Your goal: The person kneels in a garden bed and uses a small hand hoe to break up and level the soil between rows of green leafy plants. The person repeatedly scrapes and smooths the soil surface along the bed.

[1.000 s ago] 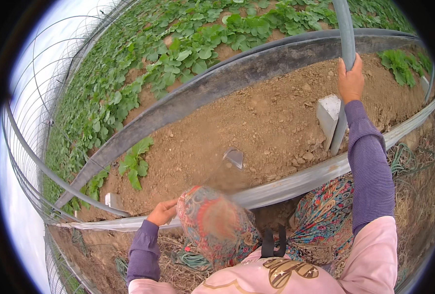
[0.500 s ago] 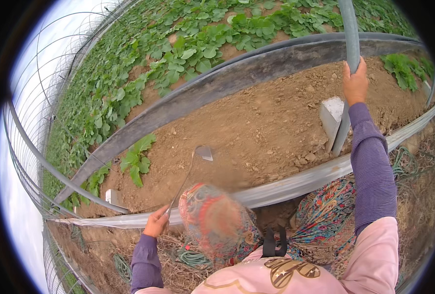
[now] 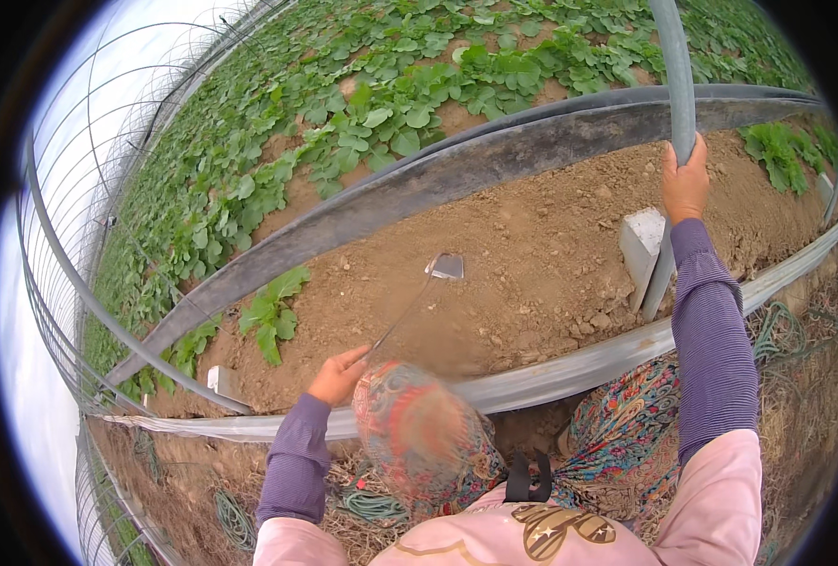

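My left hand (image 3: 339, 375) is closed round the handle of a small hoe (image 3: 446, 267). Its thin shaft slants up and to the right, and the pale metal blade rests on or just over the bare soil (image 3: 381, 274); contact cannot be made out. Stretched out at the right, my right hand (image 3: 687, 185) grips a thick grey metal pole (image 3: 675, 57), which runs down beside a white concrete block (image 3: 641, 247). A leafy green plant (image 3: 275, 314) grows in the soil left of the hoe.
A dark plastic strip (image 3: 475, 156) curves between the soil and rows of green crops (image 3: 381, 118). Nearer me lies a pale plastic sheet edge (image 3: 570, 368). Metal hoops (image 3: 98, 302) rise at the left. Coiled green cord (image 3: 373, 507) lies on dry straw near my patterned trousers (image 3: 626, 406).
My left hand has moved forward and to the right, taking the hoe blade farther across the soil. My right hand keeps its hold on the pole. The view has shifted slightly.
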The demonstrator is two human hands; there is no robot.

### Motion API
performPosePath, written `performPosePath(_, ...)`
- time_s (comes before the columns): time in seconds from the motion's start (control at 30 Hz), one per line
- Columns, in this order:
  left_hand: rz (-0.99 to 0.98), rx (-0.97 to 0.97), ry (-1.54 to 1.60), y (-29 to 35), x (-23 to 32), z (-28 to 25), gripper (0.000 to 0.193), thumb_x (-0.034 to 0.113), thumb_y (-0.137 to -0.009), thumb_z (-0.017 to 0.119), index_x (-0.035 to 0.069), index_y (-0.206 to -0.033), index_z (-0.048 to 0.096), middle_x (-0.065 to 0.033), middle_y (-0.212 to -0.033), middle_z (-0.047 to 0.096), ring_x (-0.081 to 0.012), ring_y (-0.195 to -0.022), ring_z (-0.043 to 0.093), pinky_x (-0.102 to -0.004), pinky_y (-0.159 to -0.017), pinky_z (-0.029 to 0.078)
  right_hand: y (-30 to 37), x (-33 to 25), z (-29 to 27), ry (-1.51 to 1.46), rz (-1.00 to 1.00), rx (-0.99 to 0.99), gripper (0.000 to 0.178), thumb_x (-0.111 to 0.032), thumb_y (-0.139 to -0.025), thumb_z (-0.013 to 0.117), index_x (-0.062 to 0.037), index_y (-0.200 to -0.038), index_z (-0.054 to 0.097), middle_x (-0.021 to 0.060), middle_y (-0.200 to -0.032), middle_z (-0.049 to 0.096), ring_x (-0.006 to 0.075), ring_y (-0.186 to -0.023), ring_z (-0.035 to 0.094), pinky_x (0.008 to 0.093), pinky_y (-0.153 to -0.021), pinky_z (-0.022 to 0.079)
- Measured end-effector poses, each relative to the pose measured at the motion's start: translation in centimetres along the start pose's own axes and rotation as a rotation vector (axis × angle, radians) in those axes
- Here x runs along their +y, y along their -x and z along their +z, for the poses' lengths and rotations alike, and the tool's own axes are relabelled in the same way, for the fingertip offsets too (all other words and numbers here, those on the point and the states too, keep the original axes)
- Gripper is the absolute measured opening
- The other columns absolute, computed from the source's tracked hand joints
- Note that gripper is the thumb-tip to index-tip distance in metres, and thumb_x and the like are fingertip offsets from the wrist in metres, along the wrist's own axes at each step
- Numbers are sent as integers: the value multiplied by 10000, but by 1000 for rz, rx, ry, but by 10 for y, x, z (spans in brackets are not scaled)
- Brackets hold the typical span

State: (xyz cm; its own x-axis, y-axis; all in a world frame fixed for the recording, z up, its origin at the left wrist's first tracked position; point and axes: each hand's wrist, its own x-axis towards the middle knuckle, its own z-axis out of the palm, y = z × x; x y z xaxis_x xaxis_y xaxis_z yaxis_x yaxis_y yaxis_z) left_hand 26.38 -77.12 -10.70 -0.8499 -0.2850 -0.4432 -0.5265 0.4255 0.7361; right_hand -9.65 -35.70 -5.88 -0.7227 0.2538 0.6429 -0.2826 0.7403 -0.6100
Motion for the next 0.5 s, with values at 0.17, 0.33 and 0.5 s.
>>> performPosePath(0.17,-318,294,148,78,-46,-62,360,123,-766,450,14,-1109,443,-3,-508,454,-61,-395,400,-210,-342,325,1,0,-1,7,3,17,468,-331,-751,502,-77,-1114,353,188,-935,516,347,-797,521,392,-666,414)
performPosePath(0.33,-358,378,262,81,-55,-68,375,121,-766,444,22,-1127,425,10,-513,427,-84,-378,393,-222,-314,319,1,-2,0,-5,36,43,465,-331,-750,505,-74,-1109,358,192,-929,520,348,-807,519,393,-668,411)
performPosePath(0.5,-156,209,191,4,-38,-24,350,144,-766,471,49,-1103,465,35,-588,457,-51,-497,396,-199,-466,346,3,-7,0,13,13,29,462,-327,-753,499,-74,-1113,357,195,-933,518,351,-815,516,397,-673,408)
